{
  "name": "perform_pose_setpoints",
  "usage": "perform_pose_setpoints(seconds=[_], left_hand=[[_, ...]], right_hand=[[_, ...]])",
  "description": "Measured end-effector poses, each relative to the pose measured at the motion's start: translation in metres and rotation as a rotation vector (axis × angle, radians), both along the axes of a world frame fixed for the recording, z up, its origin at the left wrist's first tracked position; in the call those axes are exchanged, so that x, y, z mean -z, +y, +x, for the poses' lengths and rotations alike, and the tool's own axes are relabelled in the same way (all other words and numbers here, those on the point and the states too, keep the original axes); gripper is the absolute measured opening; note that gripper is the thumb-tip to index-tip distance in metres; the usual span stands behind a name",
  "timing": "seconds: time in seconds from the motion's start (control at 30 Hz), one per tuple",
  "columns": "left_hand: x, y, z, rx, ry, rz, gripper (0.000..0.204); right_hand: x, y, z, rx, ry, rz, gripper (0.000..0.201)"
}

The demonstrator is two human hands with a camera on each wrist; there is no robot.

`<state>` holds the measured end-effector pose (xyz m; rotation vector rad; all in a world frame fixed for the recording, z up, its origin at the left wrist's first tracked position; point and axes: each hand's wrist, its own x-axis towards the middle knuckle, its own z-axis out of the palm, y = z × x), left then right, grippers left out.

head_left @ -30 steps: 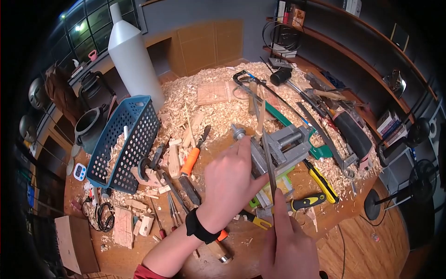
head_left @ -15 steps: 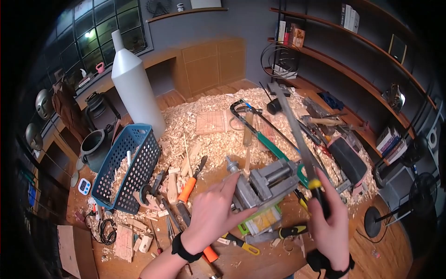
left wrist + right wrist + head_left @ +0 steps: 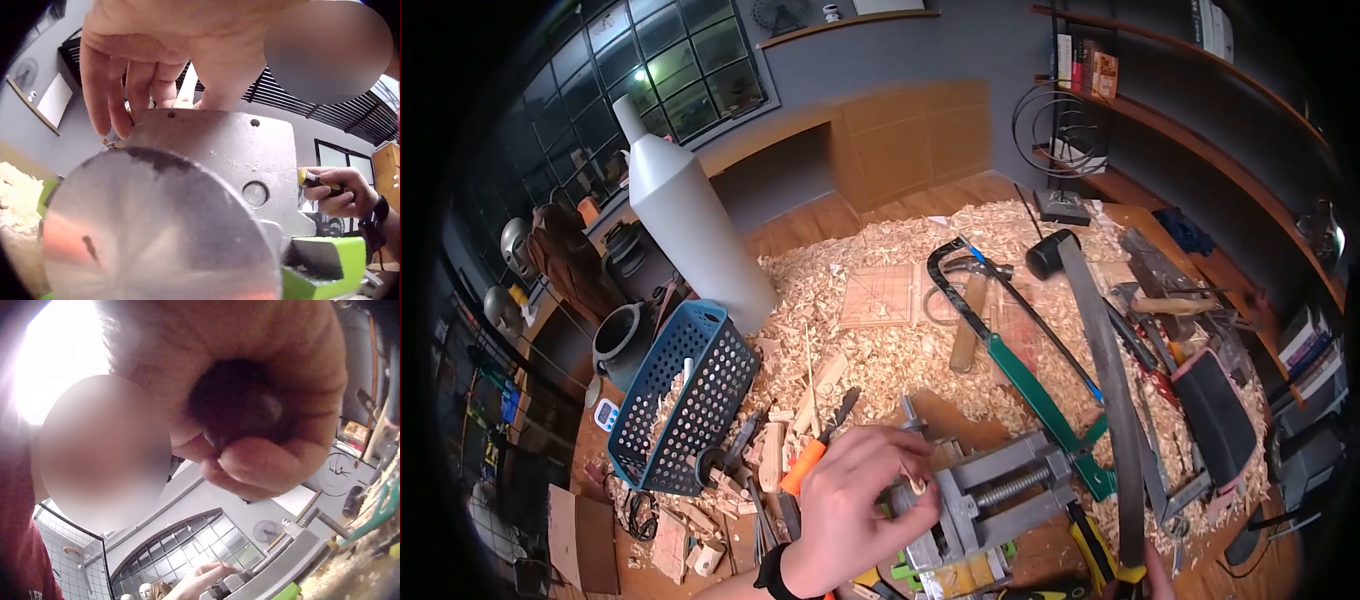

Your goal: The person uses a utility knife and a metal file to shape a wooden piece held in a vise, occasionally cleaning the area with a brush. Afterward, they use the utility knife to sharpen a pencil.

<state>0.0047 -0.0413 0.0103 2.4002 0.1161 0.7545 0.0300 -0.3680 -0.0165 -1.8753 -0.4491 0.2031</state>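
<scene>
My left hand (image 3: 855, 505) is over the left end of a grey metal vise (image 3: 1025, 485). Its thumb and fingers pinch a thin strip of light wood (image 3: 187, 87) just above the jaws; most of the strip is hidden by the hand in the head view. At the lower right, my right hand (image 3: 1157, 580) grips the black and yellow handle of a long flat file (image 3: 1108, 380), its blade slanting up and away, apart from the wood. The right wrist view shows the fingers curled round the dark handle end (image 3: 240, 406).
Wood shavings (image 3: 880, 350) cover the back of the table. Behind the vise lie a green-handled hacksaw (image 3: 1035, 395) and a hammer (image 3: 970, 330). A blue basket (image 3: 685, 400) stands at the left, near an orange-handled tool (image 3: 803, 466). Yellow and black cutters (image 3: 1090, 545) lie beside the vise.
The file, earlier laid along the wood strip at the vise, has been lifted and carried right. My left hand's fingers have drawn in round the strip. The head view has shifted too.
</scene>
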Motion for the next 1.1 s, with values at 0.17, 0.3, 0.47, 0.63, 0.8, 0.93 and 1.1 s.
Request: perform_pose_setpoints(seconds=[0.17,0.3,0.47,0.63,0.8,0.93,1.1], left_hand=[[-0.007,-0.002,0.005,-0.025,0.045,-0.002,0.013],[-0.003,0.016,-0.003,0.120,0.060,-0.125,0.012],[0.002,0.043,0.001,0.452,0.232,-0.393,0.020],[-0.001,0.053,0.014,0.692,0.433,-0.487,0.015],[0.017,0.061,0.018,0.835,0.309,-0.594,0.017],[0.009,0.071,-0.007,0.493,0.206,-0.617,0.025],[0.000,0.048,-0.048,0.203,0.173,-0.144,0.034]], right_hand=[[0.005,-0.005,0.007,-0.093,-0.087,0.027,0.060],[-0.005,-0.001,0.004,-0.105,0.078,0.092,0.058],[-0.001,-0.010,-0.001,-0.149,0.061,-0.003,0.057],[-0.001,-0.010,-0.011,-0.152,0.076,-0.035,0.057],[-0.024,0.005,-0.025,-0.136,0.243,-0.035,0.054],[-0.048,0.025,-0.039,-0.098,0.238,-0.074,0.052],[-0.043,0.039,-0.046,-0.208,-0.032,-0.106,0.052]])
